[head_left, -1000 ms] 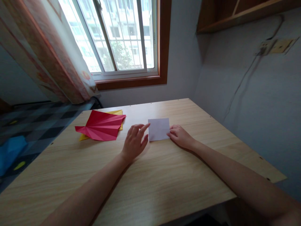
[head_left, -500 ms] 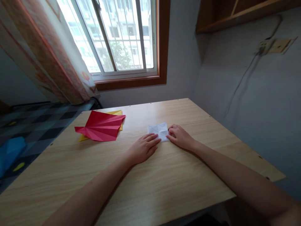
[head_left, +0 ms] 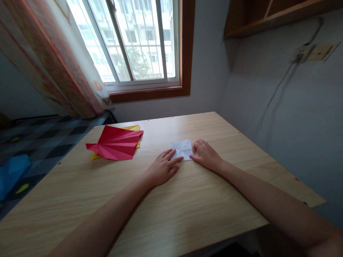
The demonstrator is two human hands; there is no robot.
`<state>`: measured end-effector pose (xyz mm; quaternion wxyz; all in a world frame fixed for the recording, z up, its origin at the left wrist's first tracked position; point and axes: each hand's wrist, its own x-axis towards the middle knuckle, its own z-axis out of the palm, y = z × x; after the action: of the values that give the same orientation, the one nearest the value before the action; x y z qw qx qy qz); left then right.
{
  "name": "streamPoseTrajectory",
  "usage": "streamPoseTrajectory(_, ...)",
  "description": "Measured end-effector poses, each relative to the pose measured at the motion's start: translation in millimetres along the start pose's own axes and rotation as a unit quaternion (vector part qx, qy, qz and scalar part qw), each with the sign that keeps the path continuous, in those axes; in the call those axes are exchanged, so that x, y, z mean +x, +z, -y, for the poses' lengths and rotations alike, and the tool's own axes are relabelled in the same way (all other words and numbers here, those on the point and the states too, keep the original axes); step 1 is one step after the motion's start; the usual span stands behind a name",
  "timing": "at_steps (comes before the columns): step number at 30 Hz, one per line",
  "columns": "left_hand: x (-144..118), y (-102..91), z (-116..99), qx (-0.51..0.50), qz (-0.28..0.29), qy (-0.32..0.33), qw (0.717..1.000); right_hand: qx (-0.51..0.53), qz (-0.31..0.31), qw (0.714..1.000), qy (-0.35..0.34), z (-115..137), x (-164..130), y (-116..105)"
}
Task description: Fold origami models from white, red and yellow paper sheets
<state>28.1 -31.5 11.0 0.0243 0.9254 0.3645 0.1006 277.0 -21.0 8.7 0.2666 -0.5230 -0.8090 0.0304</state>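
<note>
A small square of white paper (head_left: 182, 147) with creases crossing at its middle lies flat on the wooden table. My left hand (head_left: 166, 166) rests palm down at its lower left, fingers spread, with the fingertips and thumb on the paper's left and near edges. My right hand (head_left: 205, 153) lies at the right side, its fingers loosely curled and its thumb apart from them. The thumb tip touches the near right corner of the paper. Between that thumb and the index finger I see no paper gripped.
To the left on the table (head_left: 166, 214) lies a pleated red folded paper (head_left: 118, 142), over a yellow paper (head_left: 134, 127). Farther left, a blue paper (head_left: 13, 173) rests on a checked cloth (head_left: 53, 142). A window stands behind, and a wall with a socket (head_left: 317, 53) is on the right.
The white paper has shifted slightly right. My left fingers have spread wider and uncovered more of its creases. The right fingers have lifted a little from its right edge.
</note>
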Motion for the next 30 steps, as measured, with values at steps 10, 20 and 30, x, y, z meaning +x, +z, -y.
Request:
streamPoseTrajectory(10, -0.4, -0.6, 0.6, 0.011, -0.001, 0.012, 1.0, -0.017, 0.043, 0.994, -0.101, 10.0, -8.7, 4.1)
streamPoseTrajectory(20, 0.8, -10.0, -3.9, -0.002, -0.048, 0.024, 0.999, 0.024, 0.107, 0.99, -0.086, 5.0, -7.4, -1.8)
streamPoseTrajectory(30, 2.1, -11.6, 0.0, -0.003, -0.054, 0.035, 0.998, 0.054, 0.088, 0.987, -0.124, 8.3, -5.2, -5.8)
